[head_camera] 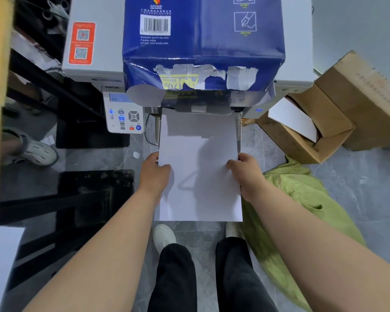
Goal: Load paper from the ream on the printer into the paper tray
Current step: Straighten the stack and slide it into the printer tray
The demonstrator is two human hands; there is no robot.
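Note:
A blue-wrapped ream (203,41) with a torn front flap lies on top of the white printer (92,41). Below its front I hold a stack of white paper (198,154) flat, its far end reaching the printer's front opening, where the tray's side rails (239,131) show beside the sheets. My left hand (154,174) grips the stack's left edge, thumb on top. On the right edge sits my right hand (245,174), gripping the same way. The near end of the stack hangs out over my feet.
The printer's control panel (124,113) juts out left of the paper. An open cardboard box (320,122) with white sheets stands at the right, a green cloth (302,199) on the floor below it. Black frames (95,194) and another person's shoe (38,152) lie at the left.

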